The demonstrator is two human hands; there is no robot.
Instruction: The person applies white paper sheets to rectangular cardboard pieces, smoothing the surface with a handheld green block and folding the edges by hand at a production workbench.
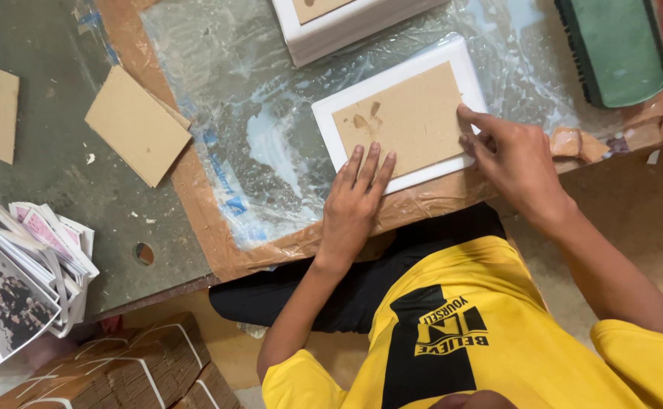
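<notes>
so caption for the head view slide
Left hand and right hand press brown board onto white sheet.

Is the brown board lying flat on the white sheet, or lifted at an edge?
Flat. The brown board lies inside the white sheet's border, with the left hand and right hand pressing on its edges.

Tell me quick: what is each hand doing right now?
Left hand: open, flat, pressing the near edge of the white frame.
Right hand: open, fingertips on the brown backing board, holding nothing.
</notes>
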